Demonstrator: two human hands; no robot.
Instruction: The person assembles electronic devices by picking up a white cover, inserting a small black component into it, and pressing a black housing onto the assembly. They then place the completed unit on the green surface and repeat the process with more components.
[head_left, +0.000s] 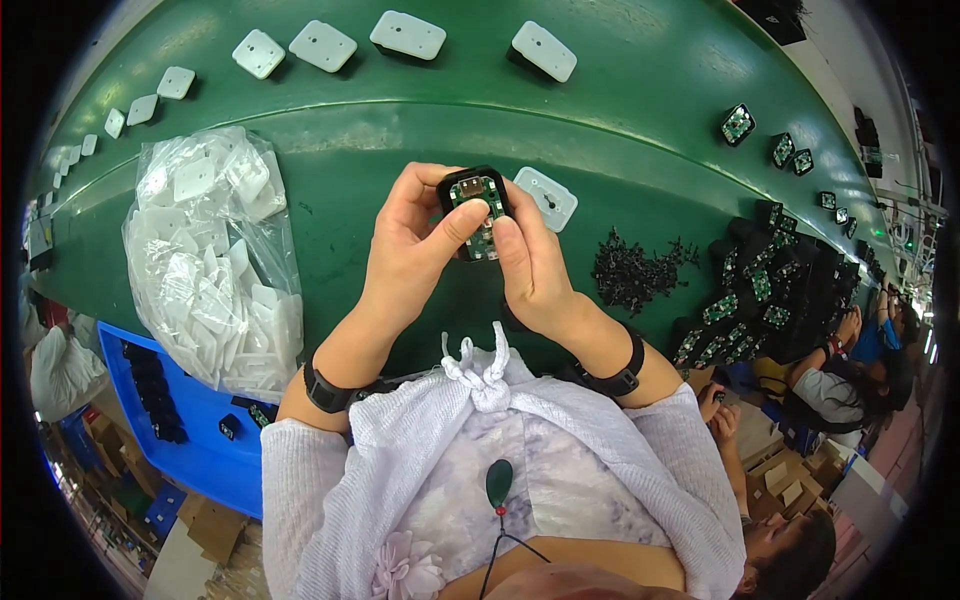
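Observation:
Between my two hands, above the green bench, is a small black plastic housing [478,250] with a green circuit board facing up. My left hand [420,220] grips it from the left, thumb pressed on the board. From the other side my right hand [528,245] grips it too, its thumb also on the board. Just behind my right hand a white plastic cover plate [546,198] lies on the bench. To the right of that hand is a pile of small black parts [640,270], too small to name.
A clear bag of white plates [210,270] lies at left, beside a blue tray [190,470] holding black housings. Several white-topped units [408,36] line the far strip. Housings with boards [750,280] are heaped at right. Other people sit beyond the right side.

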